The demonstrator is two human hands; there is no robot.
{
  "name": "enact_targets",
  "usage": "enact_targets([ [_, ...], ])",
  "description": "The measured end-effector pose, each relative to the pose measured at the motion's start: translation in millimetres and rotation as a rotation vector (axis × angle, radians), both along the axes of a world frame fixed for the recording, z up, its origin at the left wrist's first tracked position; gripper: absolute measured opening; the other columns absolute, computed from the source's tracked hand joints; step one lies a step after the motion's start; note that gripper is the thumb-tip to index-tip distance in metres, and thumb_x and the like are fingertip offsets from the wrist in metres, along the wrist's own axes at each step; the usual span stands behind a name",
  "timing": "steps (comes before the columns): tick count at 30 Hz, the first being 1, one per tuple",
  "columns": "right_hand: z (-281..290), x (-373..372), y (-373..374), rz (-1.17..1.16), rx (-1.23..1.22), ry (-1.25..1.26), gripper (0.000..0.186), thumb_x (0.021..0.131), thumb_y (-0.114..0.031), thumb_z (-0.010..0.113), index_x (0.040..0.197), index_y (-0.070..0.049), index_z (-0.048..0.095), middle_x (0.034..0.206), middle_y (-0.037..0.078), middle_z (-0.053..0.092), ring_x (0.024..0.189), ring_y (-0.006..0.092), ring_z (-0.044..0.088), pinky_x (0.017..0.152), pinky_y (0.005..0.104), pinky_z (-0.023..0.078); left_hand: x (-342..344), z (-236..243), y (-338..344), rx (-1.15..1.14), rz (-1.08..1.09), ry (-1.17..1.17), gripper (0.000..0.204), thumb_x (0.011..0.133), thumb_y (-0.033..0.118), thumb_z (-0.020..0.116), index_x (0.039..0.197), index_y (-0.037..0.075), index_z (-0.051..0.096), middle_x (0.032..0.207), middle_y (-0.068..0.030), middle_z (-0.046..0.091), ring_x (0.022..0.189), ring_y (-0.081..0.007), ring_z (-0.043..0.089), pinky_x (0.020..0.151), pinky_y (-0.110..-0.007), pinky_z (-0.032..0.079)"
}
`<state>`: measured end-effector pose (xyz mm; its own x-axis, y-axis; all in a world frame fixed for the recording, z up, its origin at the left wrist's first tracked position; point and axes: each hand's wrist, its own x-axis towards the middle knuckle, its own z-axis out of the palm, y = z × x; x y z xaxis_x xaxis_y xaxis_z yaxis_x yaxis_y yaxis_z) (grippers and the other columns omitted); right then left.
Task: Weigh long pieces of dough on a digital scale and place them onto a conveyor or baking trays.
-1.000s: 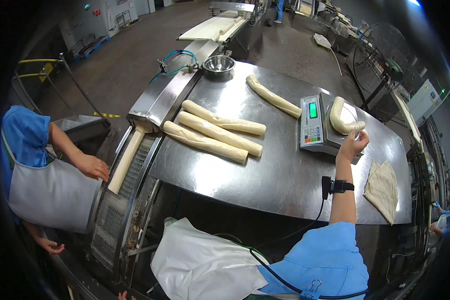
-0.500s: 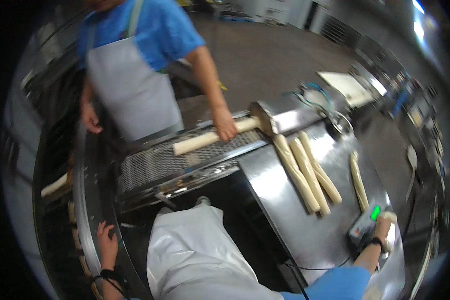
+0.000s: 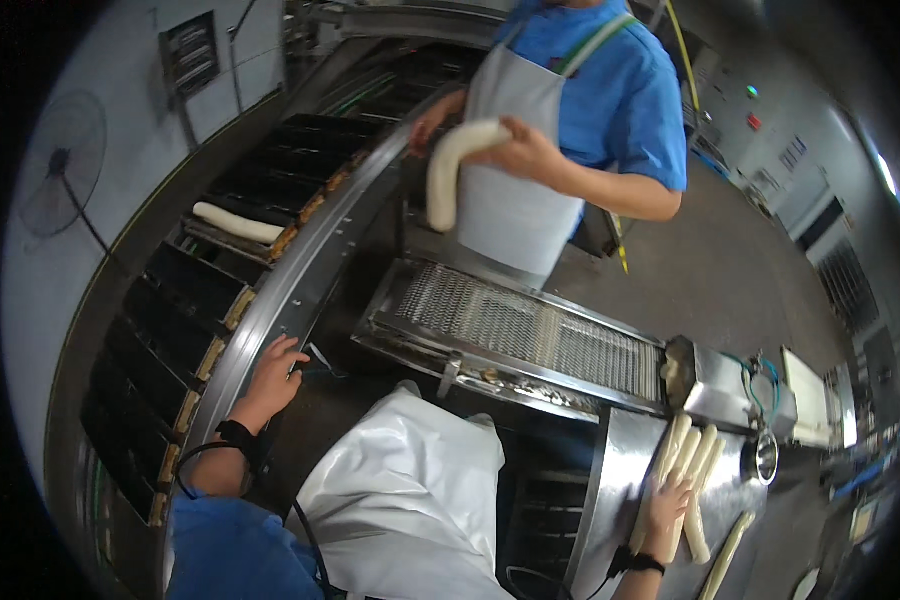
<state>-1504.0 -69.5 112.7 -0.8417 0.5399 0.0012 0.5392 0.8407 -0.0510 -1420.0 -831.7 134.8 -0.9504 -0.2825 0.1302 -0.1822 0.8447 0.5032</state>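
head: right hand [image 3: 667, 508] rests over three rolls [image 3: 687, 458] on the tabletop [image 3: 612, 475], grip unclear; left hand [image 3: 272, 380], empty, fingers spread, is left of the tabletop. farther left, one roll [image 3: 238, 222] is already among the trays [image 3: 192, 285]; at least four await on the tabletop.

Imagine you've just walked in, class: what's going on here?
At a metal table, the person's right hand rests on a group of long, pale rolls; another similar roll lies apart. The person's left hand holds nothing, its fingers spread near a curved metal rail. Across a mesh conveyor, a co-worker's hand holds up a bent roll. One more roll lies among the dark trays beyond the rail.
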Motion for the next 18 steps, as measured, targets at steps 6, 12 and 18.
enact_targets([
  [6,48.0,82.5,-107.6,0.333,0.183,-0.127,0.082,0.078,-0.049,0.066,0.146,-0.012,0.037,0.151,0.021,0.030,0.138,0.0442,0.027,0.111,0.0556,0.025,9.8,-14.5,-27.6,0.095,0.086,0.023,0.028,0.078,-0.001,0.064,0.104,0.010,0.069,0.132,-0.0163,0.055,0.132,-0.0353,0.043,0.110,-0.043,0.036],
  [12,25.4,122.4,-90.0,0.414,0.532,0.125,0.089,0.081,-0.062,0.065,0.138,0.004,0.044,0.118,0.030,0.060,0.094,0.0411,0.065,0.076,0.0482,0.053,-14.2,-48.0,-37.1,0.343,0.138,0.076,0.023,0.081,0.000,0.063,0.102,0.007,0.070,0.126,-0.0140,0.059,0.118,-0.0326,0.056,0.098,-0.039,0.048],
  [18,-15.5,58.2,-99.0,0.110,-0.207,-0.061,0.055,0.085,-0.040,0.067,0.117,0.003,0.061,0.100,0.024,0.068,0.086,0.0267,0.068,0.069,0.0400,0.055,-52.3,-83.5,-35.3,0.440,0.048,0.155,0.023,0.082,0.002,0.063,0.103,0.009,0.069,0.124,-0.0135,0.061,0.118,-0.0324,0.056,0.098,-0.040,0.047],
])
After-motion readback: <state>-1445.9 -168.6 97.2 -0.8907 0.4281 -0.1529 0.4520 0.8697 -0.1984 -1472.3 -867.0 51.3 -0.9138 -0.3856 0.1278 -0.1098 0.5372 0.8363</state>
